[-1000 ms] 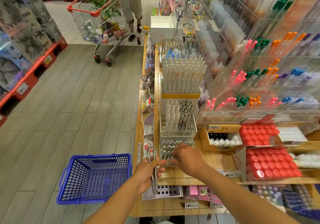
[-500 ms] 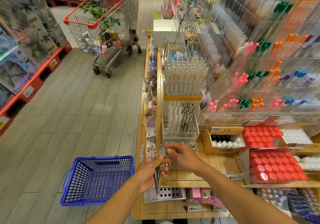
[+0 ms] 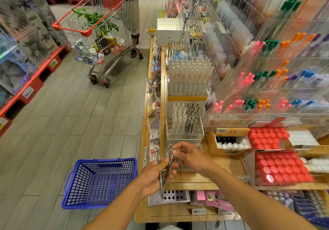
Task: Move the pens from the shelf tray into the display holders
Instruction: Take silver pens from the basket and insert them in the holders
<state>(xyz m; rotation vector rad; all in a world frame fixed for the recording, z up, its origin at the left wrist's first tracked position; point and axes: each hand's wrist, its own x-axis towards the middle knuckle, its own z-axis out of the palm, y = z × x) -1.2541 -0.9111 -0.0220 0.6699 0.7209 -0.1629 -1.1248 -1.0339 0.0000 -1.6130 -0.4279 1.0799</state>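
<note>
Blue basket (image 3: 99, 182) on the floor, left of the wooden shelf (image 3: 194, 179); just right of it, at the shelf's front edge, the left hand (image 3: 154, 177) has its grip closed round a small bundle of pens (image 3: 161, 180), tips pointing down. Right hand (image 3: 189, 156) — over the shelf, in front of the clear display holder (image 3: 185, 121) — pinches the top of one pen (image 3: 169, 164) from that bundle. Red-capped boxes (image 3: 277, 167) sit at the shelf's right end.

Left hand (image 3: 153, 174) grips pens (image 3: 161, 180); right hand (image 3: 188, 156) pinches one pen's (image 3: 169, 165) top.
</note>
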